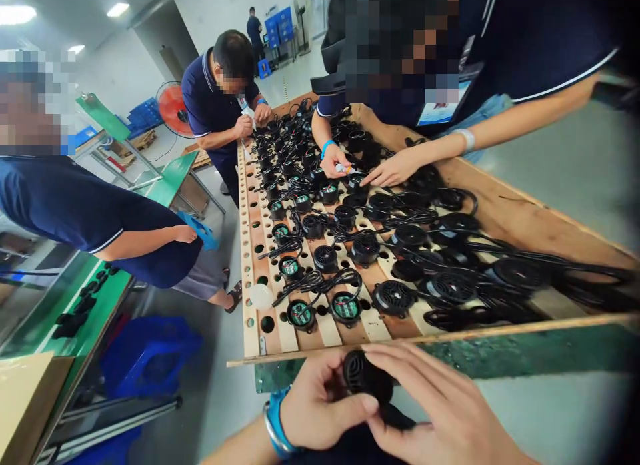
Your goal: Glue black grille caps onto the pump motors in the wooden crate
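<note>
Below the near edge of the wooden tray [300, 356], I hold a black round unit with a slotted grille [367, 378], which looks like a small buzzer or horn. My left hand [315, 405], wearing a blue wristband and a metal band, grips its left side with thumb and fingers. Around its right side curls my right hand [435, 398], fingertips on the top and thumb below. Just past my hands, in the tray's holes, sit open housings with green circuit boards [345, 307] and similar grilled units [395, 297], with bundled black cables.
Across the tray, one co-worker's hands [385, 168] hold a small tube over a unit; another person [220, 98] works at the far end. A third person [100, 218] stands left, by a green workbench [95, 312]. A white round lid [261, 296] lies on the tray's left edge.
</note>
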A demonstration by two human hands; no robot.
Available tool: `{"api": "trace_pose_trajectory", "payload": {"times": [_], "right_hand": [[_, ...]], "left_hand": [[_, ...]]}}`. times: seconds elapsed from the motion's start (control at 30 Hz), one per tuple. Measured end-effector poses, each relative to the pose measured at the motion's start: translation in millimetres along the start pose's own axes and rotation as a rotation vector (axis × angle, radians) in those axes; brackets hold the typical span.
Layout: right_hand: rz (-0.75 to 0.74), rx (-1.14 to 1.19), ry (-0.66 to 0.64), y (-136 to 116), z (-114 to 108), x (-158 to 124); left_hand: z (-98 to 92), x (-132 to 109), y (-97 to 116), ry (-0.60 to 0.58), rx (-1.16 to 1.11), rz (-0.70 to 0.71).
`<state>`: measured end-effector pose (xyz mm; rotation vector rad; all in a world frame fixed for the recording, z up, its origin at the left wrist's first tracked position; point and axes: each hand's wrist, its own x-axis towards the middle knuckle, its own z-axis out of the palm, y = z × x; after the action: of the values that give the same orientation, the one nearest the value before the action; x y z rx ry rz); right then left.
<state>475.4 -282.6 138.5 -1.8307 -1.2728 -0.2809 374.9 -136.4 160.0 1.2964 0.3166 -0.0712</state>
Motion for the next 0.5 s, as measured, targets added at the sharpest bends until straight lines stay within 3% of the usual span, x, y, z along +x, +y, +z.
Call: {"api": "trace_pose_trajectory", "payload": {"times": [0.07,0.23,0.37,0.5], "right_hand": [[0.08,-0.044,0.013,-8.2,6.0,-23.0],[0.166,0.022,-0.202,-11.7,2.1,-46.7],[0.184,-0.065,-0.062,-5.5,-7.1,-62.6],[0.176,-0.159,0.026,22.2,-19.1,-95.3]], "left_hand": [[-2.3,1.7,-9.4,-0.031,-0.055,-0.078],[-5.5,4.5,-31.8,-0.19,-0.088,-0.198],[9.1,12.4,-44.0,-0.17,-0.036,-0.089],[37.5,27.2,-50.3,-0.116,0.29,0.09]]}}
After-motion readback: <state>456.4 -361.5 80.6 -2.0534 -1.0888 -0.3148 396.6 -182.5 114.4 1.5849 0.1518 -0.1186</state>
